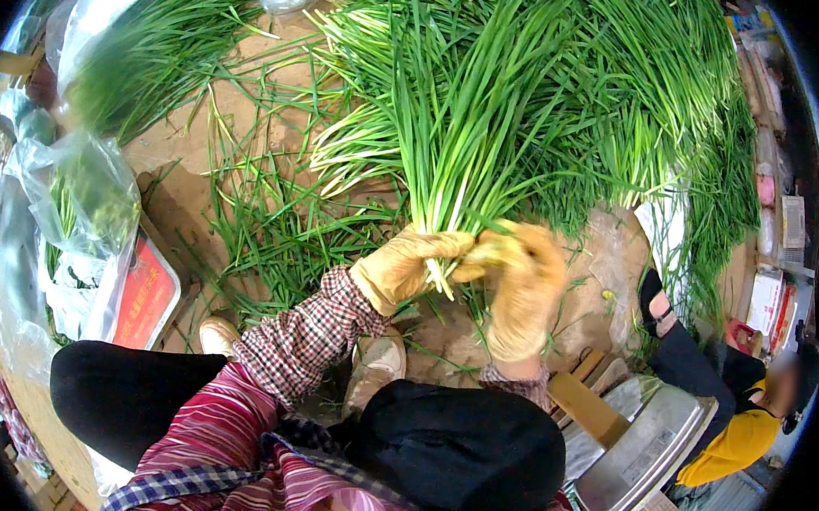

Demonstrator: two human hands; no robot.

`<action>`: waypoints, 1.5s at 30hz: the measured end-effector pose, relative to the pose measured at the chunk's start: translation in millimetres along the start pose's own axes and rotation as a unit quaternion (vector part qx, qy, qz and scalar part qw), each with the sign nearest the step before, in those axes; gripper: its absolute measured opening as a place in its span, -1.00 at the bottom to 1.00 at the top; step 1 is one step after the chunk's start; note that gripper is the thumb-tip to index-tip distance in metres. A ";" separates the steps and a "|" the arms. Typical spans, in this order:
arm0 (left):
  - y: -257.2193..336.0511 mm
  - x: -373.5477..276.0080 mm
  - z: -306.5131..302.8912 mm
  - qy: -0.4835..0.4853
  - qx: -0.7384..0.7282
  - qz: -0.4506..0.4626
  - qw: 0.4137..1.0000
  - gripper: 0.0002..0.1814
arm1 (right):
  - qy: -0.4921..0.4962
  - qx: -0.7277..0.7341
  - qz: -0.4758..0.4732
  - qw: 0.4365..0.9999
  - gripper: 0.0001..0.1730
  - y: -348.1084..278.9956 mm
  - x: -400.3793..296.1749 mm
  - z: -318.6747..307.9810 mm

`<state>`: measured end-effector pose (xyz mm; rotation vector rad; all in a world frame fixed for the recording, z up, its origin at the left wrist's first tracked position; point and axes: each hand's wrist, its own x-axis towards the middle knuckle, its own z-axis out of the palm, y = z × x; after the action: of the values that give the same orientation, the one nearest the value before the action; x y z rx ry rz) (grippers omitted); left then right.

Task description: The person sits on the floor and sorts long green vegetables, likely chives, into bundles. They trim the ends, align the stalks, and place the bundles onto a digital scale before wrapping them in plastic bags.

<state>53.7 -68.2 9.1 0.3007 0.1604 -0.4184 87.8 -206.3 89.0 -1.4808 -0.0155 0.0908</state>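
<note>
My left hand point(398, 265), in a tan glove, grips a bunch of garlic chives point(453, 144) near its pale stem ends. The green leaves fan out away from me, and the cut ends poke out below my thumb. Right beside it is my right hand point(524, 292), gloved too and blurred by motion. Its fingers are close to the stem bases with some yellowish leaf bits by them; whether they are closed on anything is unclear. Beyond both hands spreads a large heap of garlic chives point(578, 89). Loose leaves point(275, 246) litter the ground around my shoes.
On the left, a clear plastic bag point(93, 198) with greens stands by a red board point(146, 301). Another chive pile point(160, 46) lies at upper left. At lower right are a metal scale point(641, 450) and a seated person in yellow point(731, 442). Boxes point(769, 302) line the right edge.
</note>
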 end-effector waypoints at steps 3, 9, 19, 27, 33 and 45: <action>3.7 -0.7 0.5 0.025 -0.041 -0.023 0.999 -0.56 | 0.195 -0.068 -0.216 0.954 -0.78 -20.8 10.6 -61.1; 5.0 0.3 13.8 -0.003 -0.023 0.008 1.000 -0.42 | 0.069 -0.384 0.066 0.918 -0.66 -5.5 8.7 -95.5; 19.1 -14.1 3.1 -0.024 -0.012 -0.010 1.000 -0.39 | -0.069 -0.485 -0.199 0.849 -0.82 11.1 29.6 -35.9; 2.1 -11.7 -17.6 -0.033 0.042 -0.002 0.999 -0.44 | 0.065 -0.622 -0.146 0.767 -0.72 20.0 28.4 -105.8; -4.5 -12.8 -30.8 -0.024 0.069 -0.027 0.997 -0.45 | -0.221 -0.470 0.007 0.855 -0.63 9.1 15.4 12.8; -3.5 -13.5 -12.4 0.036 0.089 0.015 0.995 -0.51 | -0.197 -0.198 0.260 0.924 -0.68 37.8 22.9 3.4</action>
<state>38.9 -62.2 -0.6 0.4929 0.1897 -0.3933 108.5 -198.1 50.7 -1.8179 0.0352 0.8605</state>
